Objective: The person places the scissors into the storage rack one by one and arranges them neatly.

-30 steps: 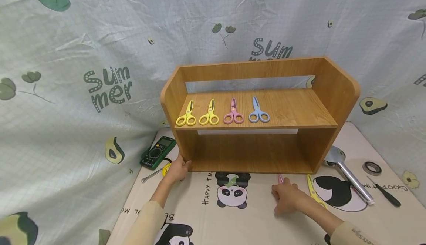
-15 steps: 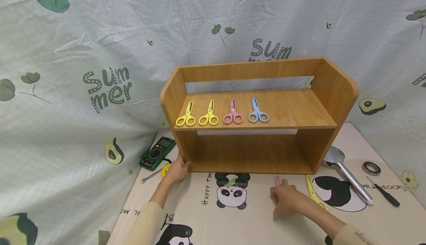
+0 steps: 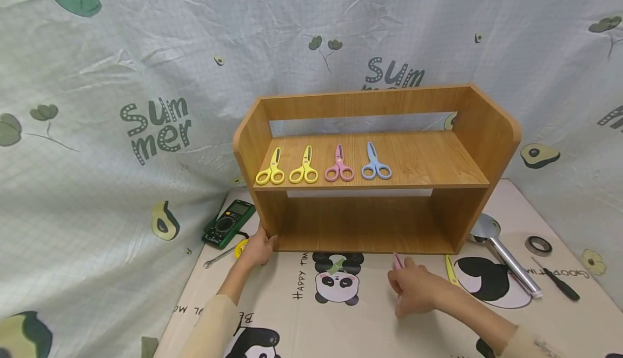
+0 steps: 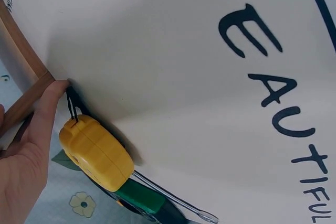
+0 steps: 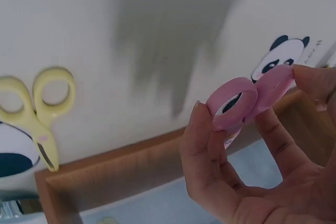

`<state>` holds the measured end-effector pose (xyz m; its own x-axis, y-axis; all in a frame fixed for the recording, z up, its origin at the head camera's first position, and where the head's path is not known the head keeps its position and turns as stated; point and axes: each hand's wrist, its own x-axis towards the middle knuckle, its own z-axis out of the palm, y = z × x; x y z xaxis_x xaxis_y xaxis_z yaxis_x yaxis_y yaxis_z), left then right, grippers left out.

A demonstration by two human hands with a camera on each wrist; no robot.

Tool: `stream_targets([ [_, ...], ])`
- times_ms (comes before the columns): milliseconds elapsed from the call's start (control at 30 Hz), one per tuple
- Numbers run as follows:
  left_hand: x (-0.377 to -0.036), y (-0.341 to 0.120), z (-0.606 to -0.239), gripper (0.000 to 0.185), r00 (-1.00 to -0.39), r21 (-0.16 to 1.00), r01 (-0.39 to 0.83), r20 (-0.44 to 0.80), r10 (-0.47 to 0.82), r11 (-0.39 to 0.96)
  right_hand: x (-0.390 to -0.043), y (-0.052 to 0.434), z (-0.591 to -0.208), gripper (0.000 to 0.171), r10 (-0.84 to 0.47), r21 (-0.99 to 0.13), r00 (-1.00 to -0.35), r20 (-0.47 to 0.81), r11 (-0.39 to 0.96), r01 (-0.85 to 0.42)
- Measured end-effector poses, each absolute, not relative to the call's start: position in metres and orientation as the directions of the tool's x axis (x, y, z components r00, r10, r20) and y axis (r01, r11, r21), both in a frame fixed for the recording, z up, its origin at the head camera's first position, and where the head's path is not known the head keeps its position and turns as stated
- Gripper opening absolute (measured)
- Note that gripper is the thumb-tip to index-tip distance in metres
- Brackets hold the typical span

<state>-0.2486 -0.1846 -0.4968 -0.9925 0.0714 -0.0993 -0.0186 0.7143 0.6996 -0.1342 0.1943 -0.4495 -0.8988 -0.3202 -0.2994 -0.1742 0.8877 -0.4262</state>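
Note:
My right hand [image 3: 413,287] pinches a pair of pink scissors [image 5: 233,103] by the handle loops, just in front of the wooden shelf [image 3: 370,187]. The blades point toward the shelf, and the fingers partly hide them in the head view. At the shelf's lower left corner, my left hand [image 3: 259,247] grips the side panel. Lined up on the upper board are two yellow scissors [image 3: 270,176] [image 3: 304,175], one pink pair [image 3: 339,172] and one blue pair [image 3: 376,171]. Another yellow pair of scissors [image 5: 44,111] lies on the table right of my right hand.
Left of the shelf lie a green multimeter [image 3: 229,224], a yellow tape measure [image 4: 97,153] and a wrench [image 3: 219,257]. To its right are a shower head [image 3: 506,255], a roll of black tape [image 3: 538,245] and a screwdriver [image 3: 559,282]. A printed curtain [image 3: 194,77] hangs behind.
My right hand has shifted slightly left with the pink scissors, whose blades now tilt more. My left hand keeps its hold on the shelf. The head view has drifted a little.

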Motion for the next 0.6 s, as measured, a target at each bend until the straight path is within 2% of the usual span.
stream_targets([
  [433, -0.247, -0.185, -0.494, 0.054, -0.993, 0.687, -0.005, -0.09, 0.078, 0.726, -0.128, 0.205, -0.386, 0.032, -0.4, -0.478, -0.865, -0.303, 0.849, -0.225],
  [600, -0.247, -0.185, -0.494, 0.054, -0.992, 0.69, -0.008, -0.094, 0.078, 0.724, -0.128, 0.208, -0.359, 0.032, -0.402, -0.45, -0.869, -0.289, 0.858, -0.248],
])
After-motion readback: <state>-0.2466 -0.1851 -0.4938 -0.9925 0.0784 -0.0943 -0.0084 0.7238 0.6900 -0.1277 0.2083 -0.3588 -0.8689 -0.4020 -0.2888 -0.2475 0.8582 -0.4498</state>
